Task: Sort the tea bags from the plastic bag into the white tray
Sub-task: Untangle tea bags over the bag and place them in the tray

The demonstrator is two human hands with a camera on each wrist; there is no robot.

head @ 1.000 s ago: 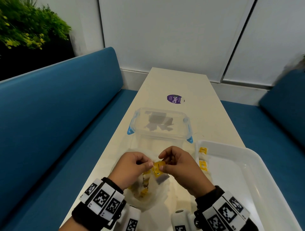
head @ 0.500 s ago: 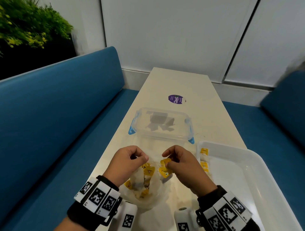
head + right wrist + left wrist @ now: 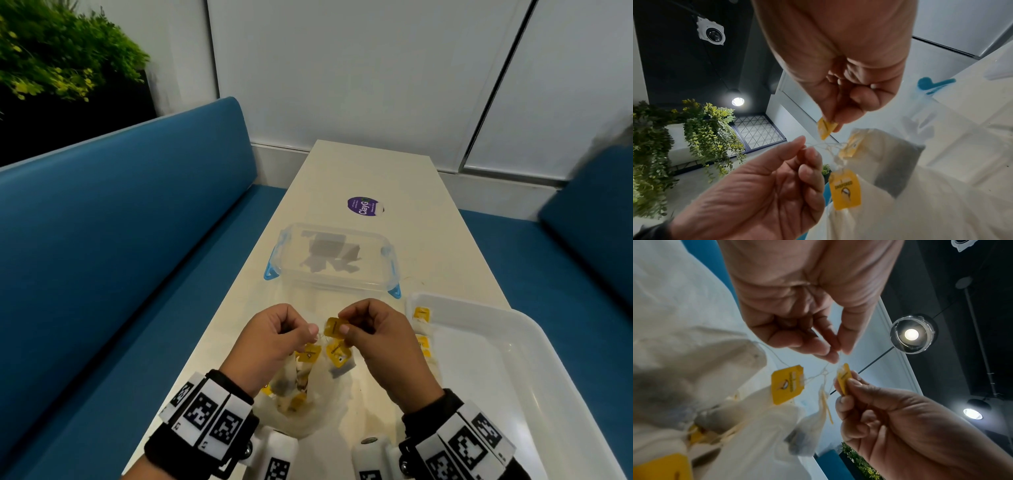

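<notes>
Over the crumpled plastic bag my two hands work a tangle of tea bags. My right hand pinches one yellow tag between thumb and forefinger; the same tag shows edge-on in the left wrist view. My left hand pinches a thin white string just left of it. The strings meet in a knot. Two more yellow tags and a grey-filled tea bag hang below. The white tray lies to the right with tea bags at its near-left wall.
A clear lidded container with blue clips stands just beyond my hands, holding dark sachets. Farther up the narrow cream table is a purple sticker. Blue benches run along both sides.
The hands drew apart half a second ago, then came closer and slightly higher again. The right hand now holds its yellow tag up above the hanging bags.
</notes>
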